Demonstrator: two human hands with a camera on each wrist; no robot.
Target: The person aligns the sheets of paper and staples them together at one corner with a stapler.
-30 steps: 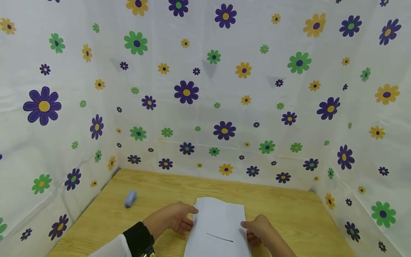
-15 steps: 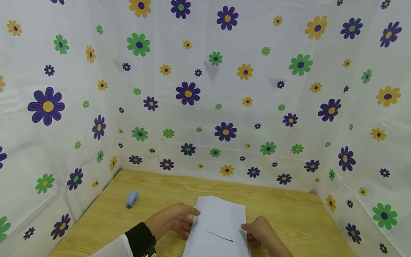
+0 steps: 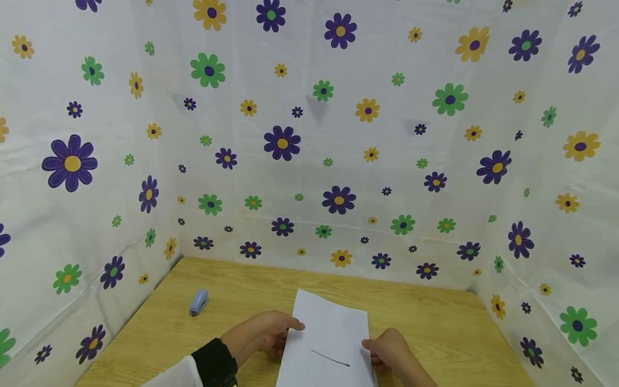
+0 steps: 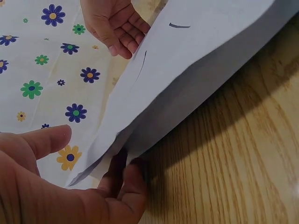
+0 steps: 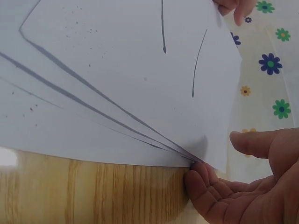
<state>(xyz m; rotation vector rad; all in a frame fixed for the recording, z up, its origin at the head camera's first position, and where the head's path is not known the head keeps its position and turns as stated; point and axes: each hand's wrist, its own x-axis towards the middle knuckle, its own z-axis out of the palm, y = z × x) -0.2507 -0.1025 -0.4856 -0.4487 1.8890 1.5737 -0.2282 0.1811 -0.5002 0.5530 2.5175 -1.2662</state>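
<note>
Between my hands is a small stack of white paper sheets (image 3: 333,328) with a dark pen line on top, raised partly off the table. My left hand (image 3: 273,336) holds the left edge; in the left wrist view its fingers (image 4: 133,184) curl beneath the sheets (image 4: 163,70) while the thumb stands on the upper side, with a gap showing. My right hand (image 3: 393,352) holds the right edge. Over in the right wrist view, its fingertips (image 5: 198,179) meet the sheets' fanned edges (image 5: 112,109), the thumb lying alongside. The stack's near end runs out of the head view.
A small light-blue stapler (image 3: 199,302) lies on the wood-grain table (image 3: 425,306), left of the paper. Flower-printed white curtains (image 3: 329,177) enclose the table at the back and both sides. A dark band (image 3: 215,363) circles my left wrist.
The far edge of the paper has gone from bowed to slanting, its left corner higher. My left thumb has slid slightly toward me and further over the paper. The right hand has barely moved.
</note>
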